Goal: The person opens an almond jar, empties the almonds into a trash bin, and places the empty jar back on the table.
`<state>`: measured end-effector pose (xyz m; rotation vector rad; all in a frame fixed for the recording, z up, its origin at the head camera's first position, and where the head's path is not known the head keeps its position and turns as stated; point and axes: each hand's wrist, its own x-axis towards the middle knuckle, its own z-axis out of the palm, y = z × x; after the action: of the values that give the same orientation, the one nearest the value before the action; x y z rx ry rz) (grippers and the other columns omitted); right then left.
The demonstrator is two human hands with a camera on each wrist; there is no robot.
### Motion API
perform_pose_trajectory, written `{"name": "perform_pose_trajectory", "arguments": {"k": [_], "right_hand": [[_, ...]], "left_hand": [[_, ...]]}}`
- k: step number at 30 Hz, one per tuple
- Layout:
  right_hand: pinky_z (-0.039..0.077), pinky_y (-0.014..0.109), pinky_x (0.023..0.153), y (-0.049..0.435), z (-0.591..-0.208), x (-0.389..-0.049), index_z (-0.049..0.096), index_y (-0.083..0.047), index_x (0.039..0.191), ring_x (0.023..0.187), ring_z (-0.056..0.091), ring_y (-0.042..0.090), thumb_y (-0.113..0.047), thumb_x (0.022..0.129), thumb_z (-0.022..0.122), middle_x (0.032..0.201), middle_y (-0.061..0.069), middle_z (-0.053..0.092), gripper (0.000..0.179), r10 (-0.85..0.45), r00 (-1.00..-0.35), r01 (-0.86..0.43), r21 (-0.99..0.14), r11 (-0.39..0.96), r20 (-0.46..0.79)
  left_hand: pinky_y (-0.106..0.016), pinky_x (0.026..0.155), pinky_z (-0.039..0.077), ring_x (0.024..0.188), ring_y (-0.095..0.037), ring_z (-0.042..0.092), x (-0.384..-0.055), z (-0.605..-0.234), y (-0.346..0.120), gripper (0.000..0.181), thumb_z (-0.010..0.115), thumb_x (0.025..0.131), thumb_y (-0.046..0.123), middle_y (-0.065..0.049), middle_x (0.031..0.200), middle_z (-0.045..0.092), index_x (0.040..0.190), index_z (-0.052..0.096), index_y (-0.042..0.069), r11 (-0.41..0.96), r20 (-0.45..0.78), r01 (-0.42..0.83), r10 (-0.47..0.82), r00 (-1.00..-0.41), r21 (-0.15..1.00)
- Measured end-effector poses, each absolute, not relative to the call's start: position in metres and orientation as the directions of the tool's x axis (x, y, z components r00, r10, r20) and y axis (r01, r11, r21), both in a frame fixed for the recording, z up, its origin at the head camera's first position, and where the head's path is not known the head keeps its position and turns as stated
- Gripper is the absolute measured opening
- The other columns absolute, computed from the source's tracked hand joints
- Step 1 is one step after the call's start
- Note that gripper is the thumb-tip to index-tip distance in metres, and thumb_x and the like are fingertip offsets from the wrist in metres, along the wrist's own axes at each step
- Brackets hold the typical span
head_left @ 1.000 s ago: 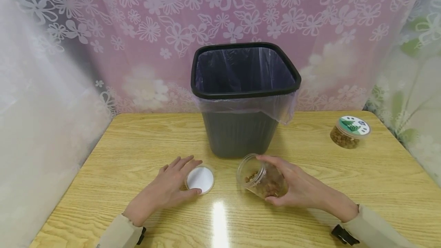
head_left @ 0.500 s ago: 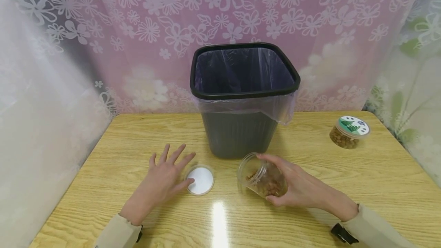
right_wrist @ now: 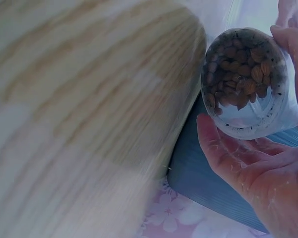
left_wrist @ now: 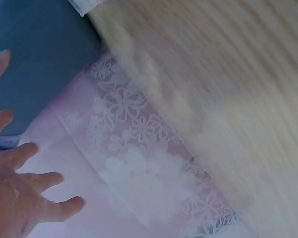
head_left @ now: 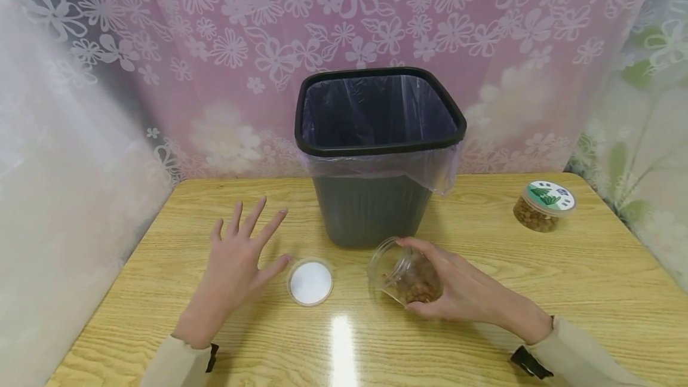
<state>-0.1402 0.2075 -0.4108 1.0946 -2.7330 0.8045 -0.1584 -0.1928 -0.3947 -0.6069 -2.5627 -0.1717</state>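
Note:
My right hand grips a clear plastic jar, thumb on the near side and fingers over the far side. The jar is tilted with its mouth to the left. Through its base in the right wrist view, brown almond-like nuts show inside. My left hand is spread and holds nothing, its thumb tip close to a round lid with a white inner face. That lid lies on the table. In the left wrist view the fingers are spread apart.
Behind the hands stands a dark grey trash bin with a black rim and purple liner bag. A second jar, capped with a green and white label, sits at the back right of the wooden table. Floral curtains hang behind.
My left hand has drawn off the lid, moving up and to the left, and its fingers have spread. The right hand and its jar have barely moved.

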Motion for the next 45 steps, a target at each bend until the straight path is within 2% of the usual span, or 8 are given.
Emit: {"name": "perform_pose_trajectory", "arguments": {"k": [3,6,10,14,21,28,35,45], "right_hand": [[0.058,0.034,0.083,0.207,-0.412,-0.14,0.027,-0.025,0.158,0.11,0.066,0.012,-0.039,0.081,0.087,0.142,0.008,0.061,0.099,-0.62,-0.732,-0.672,-0.448,0.589,0.283],[0.055,0.027,0.073,0.208,-0.413,-0.14,0.029,-0.02,0.158,0.093,0.064,0.005,-0.033,0.08,0.088,0.12,0.001,0.068,0.098,-0.627,-0.718,-0.683,-0.476,0.554,0.301],[0.05,0.02,0.067,0.211,-0.414,-0.14,0.033,-0.018,0.157,0.08,0.057,-0.002,-0.026,0.077,0.09,0.098,-0.01,0.065,0.099,-0.609,-0.734,-0.661,-0.521,0.54,0.3],[0.052,0.021,0.068,0.219,-0.413,-0.139,0.033,-0.018,0.156,0.084,0.061,-0.002,-0.023,0.074,0.092,0.1,-0.01,0.067,0.1,-0.59,-0.744,-0.655,-0.517,0.55,0.315],[0.056,0.025,0.07,0.236,-0.408,-0.142,0.034,-0.014,0.155,0.094,0.068,0.007,-0.016,0.069,0.094,0.116,0.002,0.068,0.105,-0.555,-0.726,-0.688,-0.449,0.57,0.407],[0.051,0.021,0.07,0.251,-0.401,-0.144,0.035,-0.008,0.154,0.092,0.062,0.006,-0.014,0.063,0.096,0.134,0.008,0.059,0.111,-0.511,-0.714,-0.693,-0.38,0.612,0.478],[0.049,0.015,0.074,0.266,-0.394,-0.147,0.034,-0.002,0.153,0.094,0.061,0.003,-0.004,0.057,0.097,0.132,0.012,0.06,0.115,-0.493,-0.697,-0.705,-0.37,0.606,0.52],[0.043,0.007,0.092,0.279,-0.385,-0.148,0.034,-0.005,0.153,0.118,0.05,-0.013,0.003,0.053,0.096,0.138,-0.016,0.055,0.118,-0.405,-0.731,-0.653,-0.391,0.649,0.549]], "left_hand": [[-0.081,0.099,0.037,0.141,-0.059,0.041,-0.161,-0.392,-0.194,0.07,0.055,0.095,0.064,-0.021,0.158,0.045,0.153,0.05,0.024,0.878,0.615,0.479,0.37,-0.696,0.014],[-0.082,0.101,0.034,0.14,-0.06,0.04,-0.163,-0.388,-0.193,0.073,0.04,0.098,0.072,-0.022,0.156,0.047,0.151,0.053,0.023,0.874,0.695,0.486,0.343,-0.632,0.011],[-0.083,0.103,0.03,0.142,-0.06,0.038,-0.165,-0.382,-0.193,0.074,0.038,0.097,0.072,-0.022,0.158,0.044,0.151,0.052,0.024,0.881,0.726,0.473,0.322,-0.608,0.006],[-0.083,0.105,0.027,0.144,-0.06,0.035,-0.165,-0.378,-0.193,0.074,0.041,0.097,0.071,-0.021,0.162,0.04,0.153,0.05,0.024,0.889,0.718,0.458,0.318,-0.618,0.0],[-0.083,0.106,0.026,0.148,-0.058,0.03,-0.167,-0.376,-0.194,0.076,0.041,0.095,0.072,-0.019,0.164,0.037,0.155,0.046,0.025,0.897,0.713,0.441,0.309,-0.629,0.0],[-0.083,0.105,0.027,0.148,-0.058,0.03,-0.169,-0.372,-0.192,0.076,0.041,0.095,0.072,-0.019,0.163,0.038,0.155,0.047,0.026,0.895,0.742,0.445,0.306,-0.596,-0.012],[-0.084,0.105,0.026,0.149,-0.056,0.029,-0.172,-0.365,-0.185,0.073,0.044,0.095,0.07,-0.018,0.163,0.039,0.151,0.052,0.024,0.872,0.802,0.489,0.29,-0.522,0.003],[-0.08,0.112,0.021,0.153,-0.051,0.026,-0.174,-0.35,-0.173,0.071,0.048,0.096,0.067,-0.017,0.164,0.037,0.152,0.05,0.024,0.832,0.839,0.555,0.302,-0.453,0.0]]}}
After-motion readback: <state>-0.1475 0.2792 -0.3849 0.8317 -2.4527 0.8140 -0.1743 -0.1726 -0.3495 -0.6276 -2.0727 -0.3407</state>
